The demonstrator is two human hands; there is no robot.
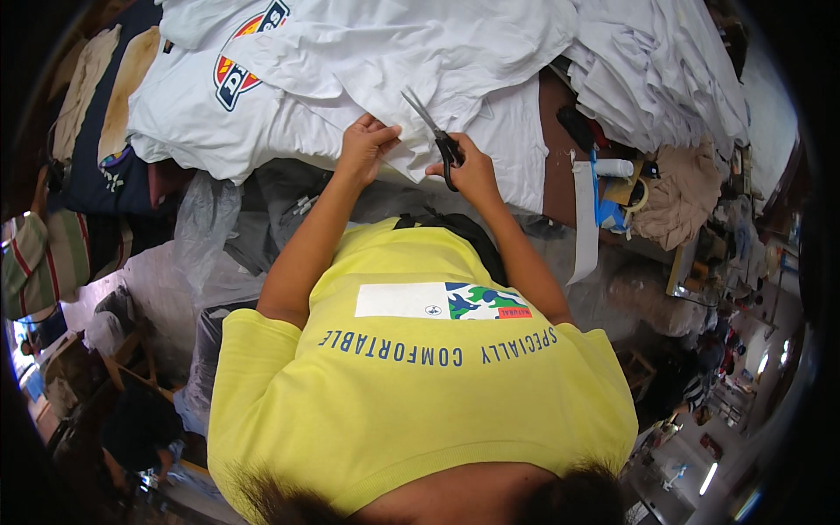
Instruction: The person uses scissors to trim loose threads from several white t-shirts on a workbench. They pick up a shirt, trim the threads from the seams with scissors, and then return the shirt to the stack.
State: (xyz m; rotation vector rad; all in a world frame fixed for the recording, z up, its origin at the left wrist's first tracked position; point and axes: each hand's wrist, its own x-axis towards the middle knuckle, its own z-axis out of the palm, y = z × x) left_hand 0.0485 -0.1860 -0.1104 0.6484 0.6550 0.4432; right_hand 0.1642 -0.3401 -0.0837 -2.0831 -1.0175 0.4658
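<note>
A white T-shirt (350, 66) lies bunched across the table in front of me. My left hand (367, 147) is closed in a pinch on its near edge. In my right hand (477, 172) is a pair of scissors (450, 150) with black handles. The blades point away from me and a little to the left, over the white cloth. Fingers of the right hand wrap the handles, and the blades look slightly apart. To the left, another part of the white cloth carries a red, yellow and dark blue printed logo (241, 57).
A tall pile of white garments (652, 70) stands at the far right. Beside it are a white roll (614, 168), a tape roll (637, 192) and brown cloth (687, 197). Clear plastic (206, 227) hangs below the table's left edge. Dark and tan garments (127, 92) lie at far left.
</note>
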